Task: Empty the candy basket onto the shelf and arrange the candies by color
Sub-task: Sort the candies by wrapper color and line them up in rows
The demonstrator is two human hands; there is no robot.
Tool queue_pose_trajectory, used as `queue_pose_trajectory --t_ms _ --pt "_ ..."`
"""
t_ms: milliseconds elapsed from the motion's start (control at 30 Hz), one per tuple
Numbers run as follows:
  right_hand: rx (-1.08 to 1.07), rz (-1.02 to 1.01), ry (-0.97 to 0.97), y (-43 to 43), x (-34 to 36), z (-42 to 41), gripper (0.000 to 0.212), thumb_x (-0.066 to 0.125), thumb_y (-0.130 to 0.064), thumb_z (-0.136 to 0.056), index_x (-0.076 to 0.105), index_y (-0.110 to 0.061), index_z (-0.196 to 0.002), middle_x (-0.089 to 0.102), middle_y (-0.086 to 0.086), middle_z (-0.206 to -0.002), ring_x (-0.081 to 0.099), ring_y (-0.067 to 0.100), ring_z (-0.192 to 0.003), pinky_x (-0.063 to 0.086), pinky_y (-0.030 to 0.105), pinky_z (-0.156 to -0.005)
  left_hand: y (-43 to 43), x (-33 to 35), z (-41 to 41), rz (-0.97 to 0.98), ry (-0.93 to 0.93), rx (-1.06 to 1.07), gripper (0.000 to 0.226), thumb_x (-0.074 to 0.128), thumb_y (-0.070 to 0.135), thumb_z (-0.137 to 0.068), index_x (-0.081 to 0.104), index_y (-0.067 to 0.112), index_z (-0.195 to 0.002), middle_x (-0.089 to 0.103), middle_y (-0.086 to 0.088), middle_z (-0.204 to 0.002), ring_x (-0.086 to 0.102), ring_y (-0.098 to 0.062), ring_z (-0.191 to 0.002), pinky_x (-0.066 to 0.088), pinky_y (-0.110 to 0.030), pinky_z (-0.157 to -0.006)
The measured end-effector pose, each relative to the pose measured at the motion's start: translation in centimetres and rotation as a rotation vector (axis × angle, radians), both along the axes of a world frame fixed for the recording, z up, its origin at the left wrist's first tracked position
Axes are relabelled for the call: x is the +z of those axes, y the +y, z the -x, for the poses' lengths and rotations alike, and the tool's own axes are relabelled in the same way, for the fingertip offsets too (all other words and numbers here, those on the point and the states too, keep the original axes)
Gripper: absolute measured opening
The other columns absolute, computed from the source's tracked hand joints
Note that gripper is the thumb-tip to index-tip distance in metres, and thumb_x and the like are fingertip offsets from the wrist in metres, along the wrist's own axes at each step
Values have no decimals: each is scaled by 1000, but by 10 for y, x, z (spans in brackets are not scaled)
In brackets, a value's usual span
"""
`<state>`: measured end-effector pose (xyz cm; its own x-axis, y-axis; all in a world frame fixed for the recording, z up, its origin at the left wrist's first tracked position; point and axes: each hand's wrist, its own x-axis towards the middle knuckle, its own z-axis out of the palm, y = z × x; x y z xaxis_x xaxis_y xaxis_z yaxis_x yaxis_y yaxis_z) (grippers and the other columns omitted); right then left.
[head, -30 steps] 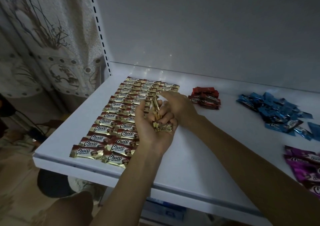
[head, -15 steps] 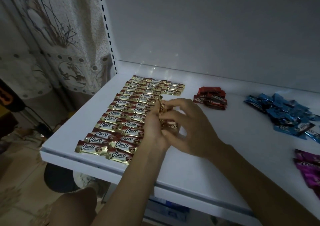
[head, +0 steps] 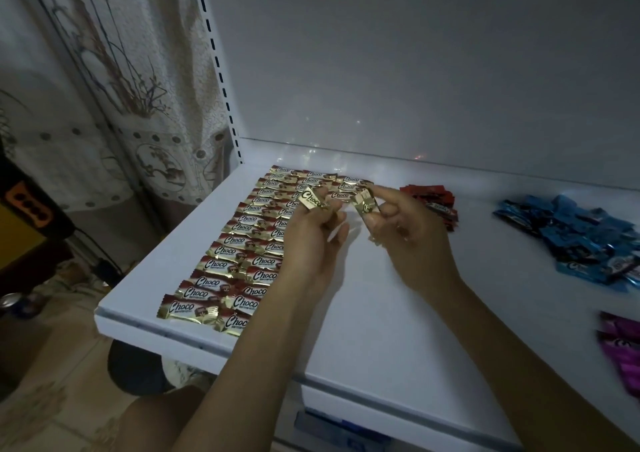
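The left hand (head: 311,240) pinches one shiny gold-wrapped Choco candy (head: 311,199) in its curled fingers, and the right hand (head: 405,230) pinches a second gold candy (head: 363,204) just beside it — both above the flat white shelf (head: 346,313). On the shelf lie neat rows of gold candies (head: 242,254) at the left, then a red candy pile (head: 433,202), a blue candy pile (head: 581,240) and purple candies (head: 623,351).

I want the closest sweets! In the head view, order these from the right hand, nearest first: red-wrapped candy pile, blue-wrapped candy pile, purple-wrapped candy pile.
1. Red-wrapped candy pile: just behind the right hand, slightly right.
2. Blue-wrapped candy pile: farther right on the white shelf.
3. Purple-wrapped candy pile: far right, near the front edge.
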<state>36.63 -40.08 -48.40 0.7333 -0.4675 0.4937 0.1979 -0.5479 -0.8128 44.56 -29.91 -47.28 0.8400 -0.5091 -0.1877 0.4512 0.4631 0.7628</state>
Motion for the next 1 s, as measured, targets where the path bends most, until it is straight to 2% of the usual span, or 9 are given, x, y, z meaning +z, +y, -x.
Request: queue_pose_trajectory --t_ms 67,133,267,400,467,567,700,833,1000 --pt "-10 -105 -1 -3 3 -1 23 65 -13 -85 60 -30 -99 67 -7 -66 62 6 -61 51 26 -62 2 0 3 -136 -102 -23 20 41 2 -93 54 16 -96 54 1 -76 50 -10 -66 44 -25 -67" --pt "-23 -238 -48 -3 6 -1 25 67 -6 -83 54 -26 -87 67 -8 -65 59 8 -61 46 18 -61 2 1 10 -248 -213 -25 9 49 16 -96 50 17 -88 50 4 -65 44 -9 -57 42 -23 -59" --pt "-1 -297 -143 -2 12 3 23 71 -4 -80 59 -23 -75 67 -10 -76 64 10 -76 47 22 -72 5 3 16 -397 -350 57 31 64 35 -90 41 18 -79 35 12 -47 27 -7 -42 27 -18 -41" --pt "121 -348 -182 -4 16 4 29 71 3 -77 64 -24 -70 67 -6 -66 67 16 -64 50 19 -60 16 8 16 -452 -265 -132 45 60 53 -86 68 10 -95 26 10 -46 25 -8 -41 26 -20 -43" --pt "151 -259 -156 0 16 5 35 71 5 -74 66 -29 -67 68 -8 -70 69 19 -71 54 23 -66 18 13 14 -399 -232 -171 37 64 50 -83 70 13 -89 22 8 -48 22 -9 -42 25 -21 -44" --pt "108 -130 -84 4 12 4 36 65 12 -77 66 -23 -72 70 -13 -73 68 8 -72 54 23 -69 22 17 8 -374 -219 -139 27 69 28 -85 49 22 -69 25 9 -48 22 -9 -42 25 -21 -44" --pt "188 -414 -68 11 14 4 18 56 3 -84 62 -14 -83 72 2 -76 70 17 -72 54 23 -65 28 18 3 -408 -323 -80 28 67 20 -88 56 24 -63 28 10 -49 26 -7 -42 28 -22 -48" --pt "231 -446 15 15 13 2 17 61 1 -87 59 -15 -93 74 5 -77 72 24 -75 57 28 -71 32 16 6 -408 -412 -95 25 66 21 -89 55 23 -66 29 10 -47 26 -7 -42 28 -22 -48" --pt "228 -346 65 6 12 5 20 58 -1 -90 67 -17 -97 71 -4 -72 70 13 -69 50 15 -62 35 12 5 -461 -496 6 26 70 28 -86 54 11 -74 35 6 -51 30 -10 -46 29 -21 -45"
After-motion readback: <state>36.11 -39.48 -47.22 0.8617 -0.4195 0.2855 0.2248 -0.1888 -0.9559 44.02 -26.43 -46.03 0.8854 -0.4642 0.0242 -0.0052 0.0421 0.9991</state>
